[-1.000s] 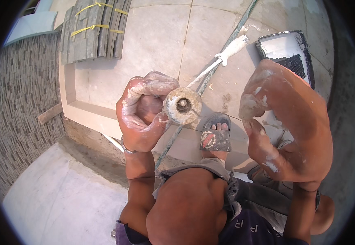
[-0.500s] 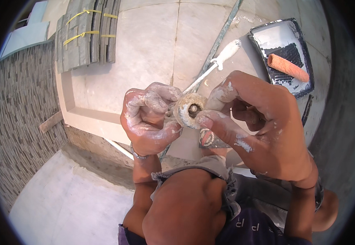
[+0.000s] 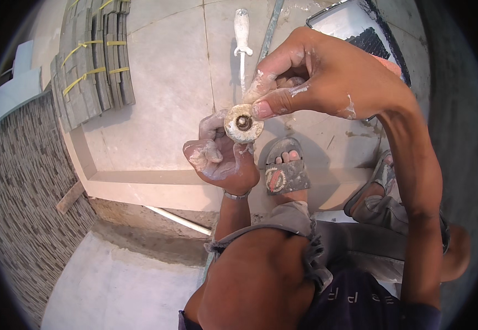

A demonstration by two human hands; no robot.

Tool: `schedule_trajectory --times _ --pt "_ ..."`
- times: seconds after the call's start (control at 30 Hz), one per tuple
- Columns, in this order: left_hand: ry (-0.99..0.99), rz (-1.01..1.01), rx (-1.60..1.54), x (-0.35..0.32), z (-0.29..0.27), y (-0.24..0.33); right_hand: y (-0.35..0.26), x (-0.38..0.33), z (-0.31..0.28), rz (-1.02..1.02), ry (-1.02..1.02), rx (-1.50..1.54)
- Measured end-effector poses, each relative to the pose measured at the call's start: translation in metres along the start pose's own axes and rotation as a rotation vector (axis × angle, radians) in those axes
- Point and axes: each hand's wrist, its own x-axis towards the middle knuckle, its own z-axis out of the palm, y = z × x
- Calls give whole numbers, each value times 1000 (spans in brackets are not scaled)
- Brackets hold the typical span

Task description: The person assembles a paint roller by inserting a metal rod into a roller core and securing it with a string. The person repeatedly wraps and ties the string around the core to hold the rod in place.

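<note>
Pale, crusted disc (image 3: 244,132) held up over the tiled floor, in front of the knees; its face points up at the viewer, a metal stub (image 3: 243,122) in the central hole.

Right hand (image 3: 327,82): thumb laid on the disc's upper right rim, index finger against the edge beside it, the pair clamped on the rim. White smears on skin.

Left hand (image 3: 217,157): below and left of the disc, palm up, outer fingers curled. Index and thumb run to the disc's edge; tips hidden behind it, cannot tell whether they grip.

Beyond: white handle (image 3: 241,28) with a thin rod (image 3: 242,71) running toward the disc; the join is hidden. Green-grey strip (image 3: 272,27) just right of it.

Upper right: black-rimmed paint tray (image 3: 384,27), orange roller sleeve (image 3: 390,66) partly behind the right hand.

Upper left: grey slats (image 3: 93,60), yellow straps.
</note>
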Motion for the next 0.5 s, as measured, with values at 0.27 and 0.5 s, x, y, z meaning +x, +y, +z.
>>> schedule_trajectory --times 0.27,0.5 --pt "-196 -178 -282 24 -7 37 -53 -18 -22 -103 -148 -237" --pt "-238 -284 -244 32 -36 52 -50 -36 -4 -517 4 -619"
